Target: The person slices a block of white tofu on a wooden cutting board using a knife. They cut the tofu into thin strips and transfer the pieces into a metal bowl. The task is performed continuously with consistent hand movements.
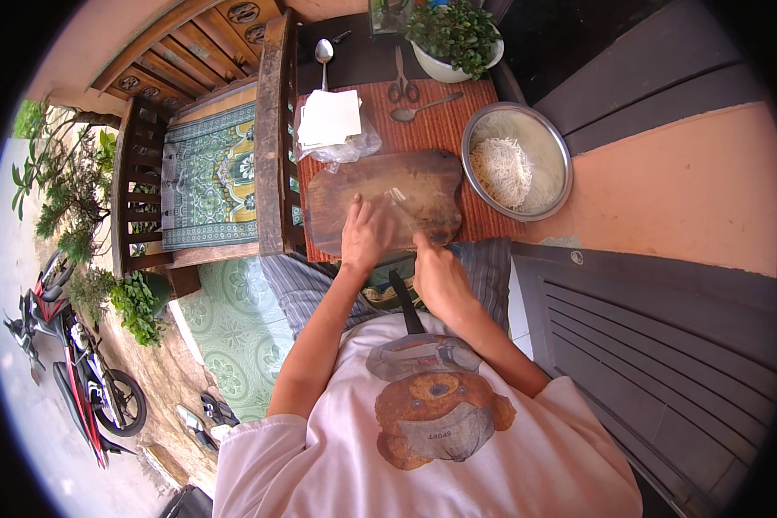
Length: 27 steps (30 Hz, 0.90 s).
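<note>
A dark wooden cutting board (337, 194) lies before me on a red woven mat. My left hand (368, 230) rests on the board, palm down, its fingers partly blurred; whether it holds anything is unclear. My right hand (443, 275) is closed around the handle of a knife (406, 213), whose blurred blade slants over the board. A few pale thin strips (397, 194) lie by the blade's far end. Right of the board, a metal bowl (564, 162) holds pale shreds (508, 171) and translucent noodle-like strands (544, 184).
Beyond the board on the mat (434, 136) are a stack of white sheets (330, 118) on a plastic bag (356, 146), scissors (403, 87) and a spoon (421, 111). Another spoon (324, 55) and a potted plant (447, 68) stand farther back. A wooden bench (272, 142) adjoins on the left.
</note>
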Motion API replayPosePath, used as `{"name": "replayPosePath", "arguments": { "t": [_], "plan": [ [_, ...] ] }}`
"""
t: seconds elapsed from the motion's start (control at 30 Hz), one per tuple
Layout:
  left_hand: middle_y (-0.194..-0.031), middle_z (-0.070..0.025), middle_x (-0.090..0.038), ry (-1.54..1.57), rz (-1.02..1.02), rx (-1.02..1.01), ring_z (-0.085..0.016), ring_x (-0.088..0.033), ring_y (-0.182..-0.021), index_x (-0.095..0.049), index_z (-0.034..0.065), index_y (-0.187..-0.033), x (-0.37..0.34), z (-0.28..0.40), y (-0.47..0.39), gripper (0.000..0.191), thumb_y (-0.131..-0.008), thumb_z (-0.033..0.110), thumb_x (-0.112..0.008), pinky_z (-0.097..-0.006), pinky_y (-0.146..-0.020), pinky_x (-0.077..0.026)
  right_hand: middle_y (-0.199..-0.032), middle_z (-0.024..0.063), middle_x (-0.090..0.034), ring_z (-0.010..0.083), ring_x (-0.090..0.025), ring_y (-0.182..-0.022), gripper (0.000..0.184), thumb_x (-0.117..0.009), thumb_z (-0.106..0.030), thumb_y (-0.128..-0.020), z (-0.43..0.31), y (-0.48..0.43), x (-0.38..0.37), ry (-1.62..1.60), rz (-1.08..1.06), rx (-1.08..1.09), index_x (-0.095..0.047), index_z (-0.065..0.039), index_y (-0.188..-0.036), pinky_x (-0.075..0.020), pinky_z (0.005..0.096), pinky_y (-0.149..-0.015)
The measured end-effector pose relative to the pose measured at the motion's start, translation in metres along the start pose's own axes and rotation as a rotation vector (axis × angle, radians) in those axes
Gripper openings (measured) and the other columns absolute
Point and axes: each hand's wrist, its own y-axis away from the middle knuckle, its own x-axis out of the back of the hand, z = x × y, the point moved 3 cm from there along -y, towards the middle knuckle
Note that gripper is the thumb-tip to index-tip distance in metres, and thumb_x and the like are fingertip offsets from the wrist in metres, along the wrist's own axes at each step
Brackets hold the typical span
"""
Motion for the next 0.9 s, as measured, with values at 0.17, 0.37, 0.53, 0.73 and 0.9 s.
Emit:
{"name": "replayPosePath", "arguments": {
  "t": [0.17, 0.37, 0.53, 0.73, 0.9],
  "plan": [
    [-0.128, -0.0141, -0.066, -0.002, 0.001, -0.005, -0.043, -0.058, -0.123, -0.068, 0.0061, -0.134, 0.002, 0.002, -0.002, 0.046, -0.089, 0.007, -0.07, -0.0493, -0.114, -0.046, -0.083, 0.0318, -0.068, 0.052, -0.069, -0.081, 0.029, -0.059, -0.001, -0.095, 0.008, 0.007, -0.006, -0.012, 0.032, 0.0, -0.055, 0.002, -0.124, -0.0542, 0.0583, -0.069],
    [-0.125, -0.0141, -0.068, 0.001, 0.033, -0.009, -0.041, -0.061, -0.119, -0.07, 0.0052, -0.129, 0.003, 0.003, -0.002, 0.04, -0.089, 0.005, -0.07, -0.0492, -0.114, -0.046, -0.095, 0.0354, -0.067, 0.0516, -0.071, -0.088, 0.053, -0.061, 0.0, -0.091, 0.015, 0.016, -0.008, 0.01, -0.075, -0.027, -0.049, 0.003, -0.143, -0.0588, 0.0555, -0.077],
    [-0.123, -0.0137, -0.069, 0.035, 0.069, -0.036, -0.04, -0.063, -0.117, -0.071, 0.0043, -0.126, 0.0, 0.001, 0.0, 0.037, -0.089, 0.003, -0.07, -0.049, -0.114, -0.046, -0.093, 0.0346, -0.067, 0.0509, -0.07, -0.086, 0.05, -0.058, -0.005, -0.096, 0.034, 0.022, -0.023, -0.02, 0.022, 0.035, -0.049, 0.002, -0.144, -0.0577, 0.0558, -0.074],
    [-0.125, -0.0122, -0.069, 0.015, 0.07, -0.007, -0.042, -0.062, -0.12, -0.071, 0.0055, -0.127, -0.001, 0.0, 0.002, 0.038, -0.089, 0.004, -0.07, -0.0475, -0.11, -0.049, -0.103, 0.028, -0.071, 0.0494, -0.069, -0.093, 0.031, -0.053, -0.009, -0.105, 0.057, 0.008, -0.035, -0.107, 0.176, 0.101, -0.054, -0.005, -0.136, -0.0557, 0.0539, -0.079],
    [-0.129, -0.0117, -0.067, 0.02, 0.044, 0.001, -0.043, -0.06, -0.123, -0.069, 0.0064, -0.13, -0.002, -0.002, 0.003, 0.041, -0.09, 0.005, -0.07, -0.047, -0.107, -0.051, -0.1, 0.0282, -0.07, 0.0489, -0.069, -0.089, 0.034, -0.054, -0.01, -0.103, 0.048, 0.004, -0.029, -0.071, 0.169, 0.117, -0.053, -0.006, -0.137, -0.0561, 0.0549, -0.075]
  ]
}}
